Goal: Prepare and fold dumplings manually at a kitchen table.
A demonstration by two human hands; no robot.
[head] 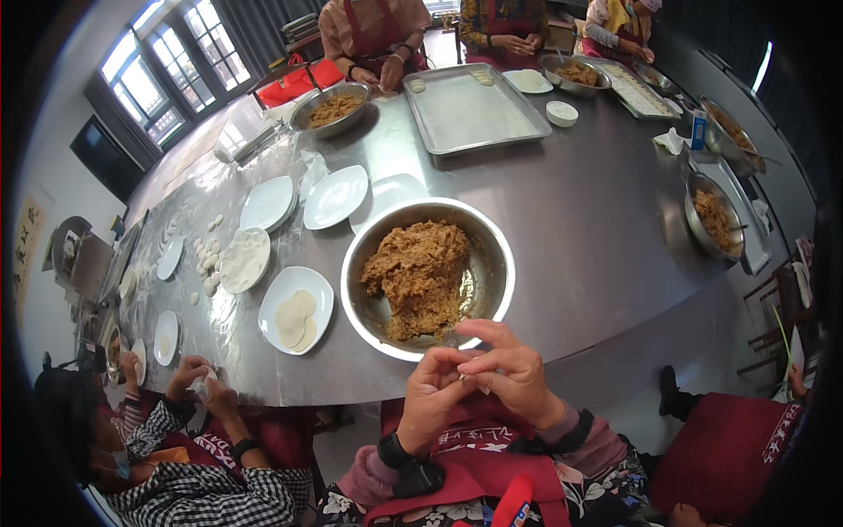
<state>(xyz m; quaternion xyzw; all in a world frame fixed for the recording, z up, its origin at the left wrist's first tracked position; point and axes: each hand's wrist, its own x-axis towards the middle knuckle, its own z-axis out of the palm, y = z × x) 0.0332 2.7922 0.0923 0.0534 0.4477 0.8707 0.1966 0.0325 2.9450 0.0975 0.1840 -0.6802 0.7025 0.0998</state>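
My left hand point(436, 395) and my right hand point(514, 374) meet at the fingertips, just in front of the near rim of a large steel bowl. Between them they pinch a small pale piece of dough point(484, 388), mostly hidden by the fingers. The steel bowl point(506, 263) holds a mound of brown minced filling point(421, 270). Left of it, a white square plate point(271, 323) carries several thin round dough wrappers point(295, 319), overlapping one another.
Beyond the bowl lie white plates point(336, 197) and a metal tray point(484, 112) with a few dumplings. A flour dish point(245, 260) and dough pieces point(209, 263) lie left. A co-worker point(211, 474) works close on my left; other people stand across the steel table point(593, 217).
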